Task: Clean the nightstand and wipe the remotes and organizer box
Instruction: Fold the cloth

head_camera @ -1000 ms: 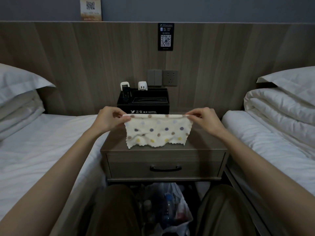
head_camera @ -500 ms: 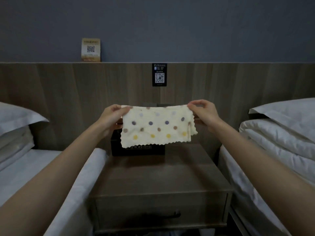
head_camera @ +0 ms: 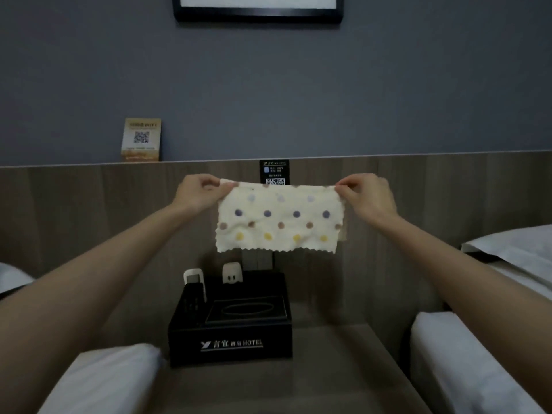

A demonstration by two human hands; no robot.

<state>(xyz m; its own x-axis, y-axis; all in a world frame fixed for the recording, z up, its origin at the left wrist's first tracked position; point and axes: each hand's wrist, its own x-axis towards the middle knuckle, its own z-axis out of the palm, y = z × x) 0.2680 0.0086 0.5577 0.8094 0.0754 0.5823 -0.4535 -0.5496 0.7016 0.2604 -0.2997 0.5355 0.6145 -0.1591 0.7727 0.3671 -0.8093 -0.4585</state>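
Taut polka-dot cloth (head_camera: 279, 219) between left grip (head_camera: 198, 191) and right grip (head_camera: 366, 192), each pinching a top corner, above organizer box (head_camera: 231, 330).

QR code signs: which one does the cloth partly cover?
The black sign on the wood panel, its lower edge behind the dotted cloth; the gold card stands uncovered, left.

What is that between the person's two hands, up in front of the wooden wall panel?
A cream polka-dot cloth, spread flat; the left hand and right hand each pinch a top corner. The head view shows it.
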